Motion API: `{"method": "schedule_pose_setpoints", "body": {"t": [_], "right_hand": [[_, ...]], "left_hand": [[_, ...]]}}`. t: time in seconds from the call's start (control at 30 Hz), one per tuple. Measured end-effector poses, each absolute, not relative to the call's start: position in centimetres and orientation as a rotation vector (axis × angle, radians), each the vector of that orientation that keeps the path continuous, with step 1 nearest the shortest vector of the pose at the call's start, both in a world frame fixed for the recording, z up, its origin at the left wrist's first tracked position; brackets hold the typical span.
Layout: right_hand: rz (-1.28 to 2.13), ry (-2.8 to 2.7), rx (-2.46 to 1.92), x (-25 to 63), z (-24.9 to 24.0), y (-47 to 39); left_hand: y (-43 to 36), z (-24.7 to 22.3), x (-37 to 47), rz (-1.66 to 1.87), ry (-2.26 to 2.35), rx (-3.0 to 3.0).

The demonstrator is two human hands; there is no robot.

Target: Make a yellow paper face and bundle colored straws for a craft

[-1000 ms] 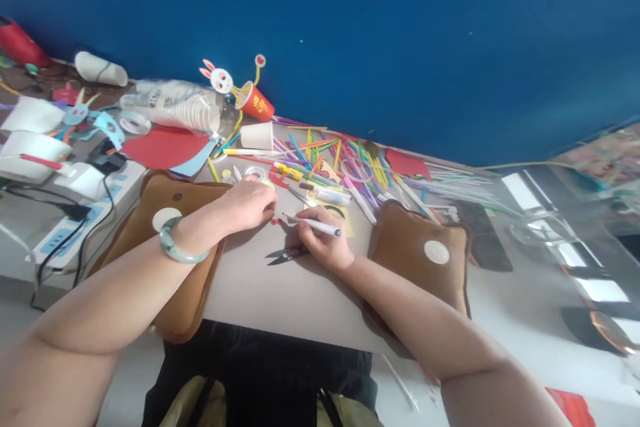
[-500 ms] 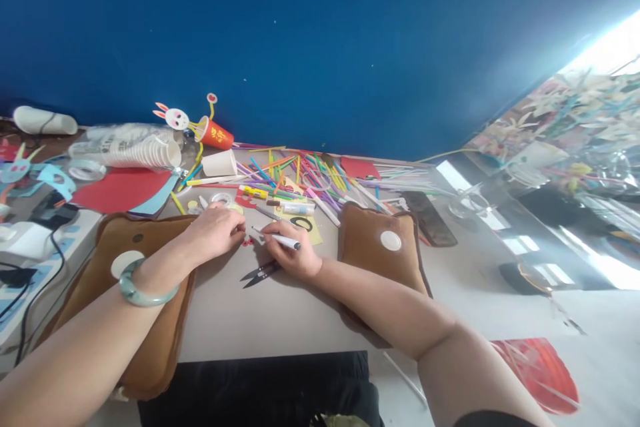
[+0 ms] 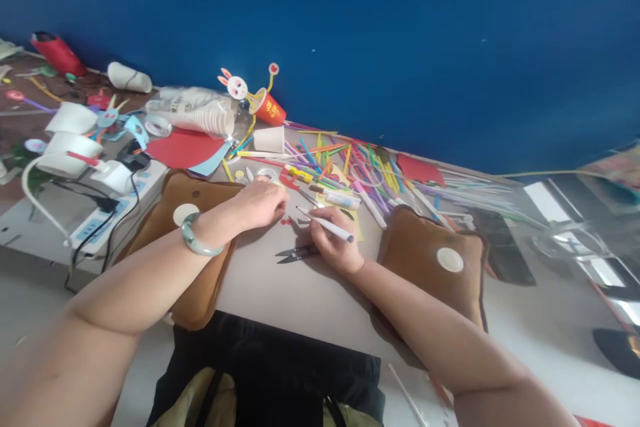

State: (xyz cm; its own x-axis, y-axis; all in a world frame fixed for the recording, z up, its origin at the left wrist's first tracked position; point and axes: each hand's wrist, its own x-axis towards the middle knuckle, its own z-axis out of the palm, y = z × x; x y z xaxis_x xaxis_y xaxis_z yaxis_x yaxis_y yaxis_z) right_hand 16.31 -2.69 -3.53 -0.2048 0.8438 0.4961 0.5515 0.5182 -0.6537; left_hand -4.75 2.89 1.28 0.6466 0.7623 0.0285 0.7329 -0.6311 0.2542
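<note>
Red pieces (image 3: pixel 286 221): centre of my clock, with 12 toward the blue wall (image 3: pixel 400 47); small, lying on the bare table (image 3: pixel 280 293) between my two hands; their material is too small to make out.
Right hand (image 3: pixel 337 240): at 4 o'clock; fingers closed in a writing grip around a white pen; thumb side toward the pieces.
White pen (image 3: pixel 330 225): slanted across my grip, dark tip toward 10 o'clock; tip near the pieces, at about 1 o'clock from them; contact with the table cannot be confirmed from this angle.
Left hand (image 3: pixel 263 203): at 10 o'clock, just beside the pieces; fingers curled narrow and pointing down; I cannot tell whether they pinch anything.
Dark snips (image 3: pixel 293 255): between 5 and 6 o'clock; blades apart and pointing toward 9; handles partly under my right hand.
Straws (image 3: pixel 345 160): loose heap between 1 and 2 o'clock, well apart from the pen.
Pen step: judged to be fine marking, or positioning for it, with the pen as the working tool.
Next stroke: would call for a steady right wrist, a light tip and the left fingertips bracing the work; the snips' blades warrant clearance.
</note>
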Motion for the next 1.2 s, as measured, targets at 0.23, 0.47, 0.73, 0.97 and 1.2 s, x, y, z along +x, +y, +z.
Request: {"method": "schedule_pose_setpoints", "body": {"t": [0.23, 0.47, 0.73, 0.97, 1.2], "right_hand": [[0.388, -1.950, -1.094, 16.1, -3.4, -2.8], [0.553, -1.961, -1.201, 15.9, -3.4, -2.7], [0.635, -1.942, -1.226, 15.7, -3.2, -2.6], [0.627, -1.948, -1.176, 15.7, -3.4, -2.6], [0.643, -1.941, -1.211, 15.6, -3.3, -2.7]], "left_hand": [[3.2, 0.6, -4.9, 0.205, 1.167, 2.619], [3.0, 0.9, -4.8, 0.202, 1.187, 2.641], [3.1, 0.4, -4.8, 0.232, 1.177, 2.639], [3.2, -0.1, -4.8, 0.260, 1.168, 2.676], [3.2, -0.2, -4.8, 0.282, 1.167, 2.698]]}}
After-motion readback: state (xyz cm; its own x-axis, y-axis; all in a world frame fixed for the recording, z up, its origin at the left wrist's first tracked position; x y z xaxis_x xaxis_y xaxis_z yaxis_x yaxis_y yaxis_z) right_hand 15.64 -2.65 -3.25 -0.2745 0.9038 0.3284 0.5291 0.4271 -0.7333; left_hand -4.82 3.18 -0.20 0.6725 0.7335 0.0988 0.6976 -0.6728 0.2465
